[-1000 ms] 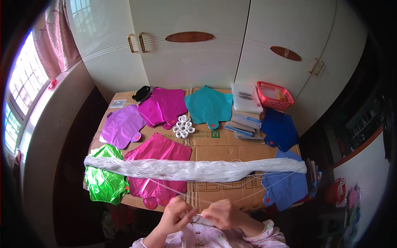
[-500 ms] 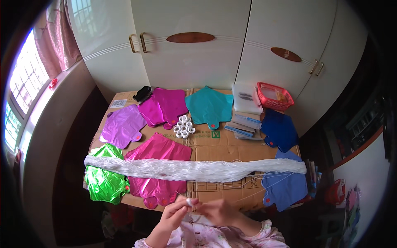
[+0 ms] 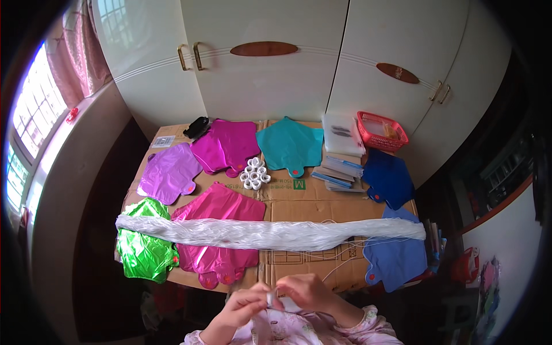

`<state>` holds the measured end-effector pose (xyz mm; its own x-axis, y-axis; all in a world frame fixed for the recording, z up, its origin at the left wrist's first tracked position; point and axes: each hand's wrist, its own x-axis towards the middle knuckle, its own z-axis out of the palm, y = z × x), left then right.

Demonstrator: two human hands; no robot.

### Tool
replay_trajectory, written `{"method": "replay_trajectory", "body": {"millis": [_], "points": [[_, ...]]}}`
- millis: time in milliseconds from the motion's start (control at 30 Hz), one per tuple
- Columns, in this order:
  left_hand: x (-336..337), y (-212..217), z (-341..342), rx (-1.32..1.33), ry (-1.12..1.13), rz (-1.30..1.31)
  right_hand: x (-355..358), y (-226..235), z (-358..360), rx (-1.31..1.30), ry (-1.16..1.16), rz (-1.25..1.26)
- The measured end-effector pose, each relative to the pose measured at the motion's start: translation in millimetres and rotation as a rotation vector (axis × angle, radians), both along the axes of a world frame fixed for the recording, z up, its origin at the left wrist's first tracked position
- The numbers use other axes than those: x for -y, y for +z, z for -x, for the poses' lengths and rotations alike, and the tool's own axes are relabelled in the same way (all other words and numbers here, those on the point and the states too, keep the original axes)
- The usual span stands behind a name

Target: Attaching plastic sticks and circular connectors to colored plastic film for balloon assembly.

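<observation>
L hand (image 3: pixel 238 310) & R hand (image 3: pixel 307 292) meet below table's (image 3: pixel 299 201) near edge, fingers pinched together on small white piece (image 3: pixel 270 297), white string bundle (image 3: pixel 270 233) lying across near edge.

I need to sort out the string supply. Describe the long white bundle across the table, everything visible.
The white bundle is a long, thick hank of thin pale strands, stretched flat from the left edge of the cardboard-covered table to the right. It lies over the green balloon, the pink balloon and the blue balloon. A few loose strands trail from its right part toward the right hand. Neither hand touches the bundle itself.
</observation>
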<state>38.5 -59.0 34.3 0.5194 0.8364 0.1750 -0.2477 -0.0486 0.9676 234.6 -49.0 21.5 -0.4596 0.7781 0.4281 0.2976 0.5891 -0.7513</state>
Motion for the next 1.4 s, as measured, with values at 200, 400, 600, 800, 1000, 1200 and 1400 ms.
{"method": "replay_trajectory", "body": {"millis": [200,400,600,800,1000,1200,1400], "points": [[-5,-12,6,-0.301,-0.054,-0.178,0,8,-6,-0.066,-0.053,0.051],[-9,-11,-2,-0.316,0.212,-0.098,9,3,-1,0.048,0.057,-0.005],[0,-26,-1,0.234,0.031,0.244,-5,2,9,-0.016,-0.028,0.04],[-7,-29,-7,-0.151,0.238,0.065,4,11,11,0.11,-0.189,-0.234],[-5,-28,-7,-0.244,0.184,-0.033,-15,27,-1,0.065,-0.112,-0.327],[-6,-21,-8,-0.223,0.141,-0.033,-36,8,0,-0.222,0.11,0.035],[-5,-34,-8,-0.161,0.121,0.052,-26,-8,0,-0.479,0.141,0.6]]}}
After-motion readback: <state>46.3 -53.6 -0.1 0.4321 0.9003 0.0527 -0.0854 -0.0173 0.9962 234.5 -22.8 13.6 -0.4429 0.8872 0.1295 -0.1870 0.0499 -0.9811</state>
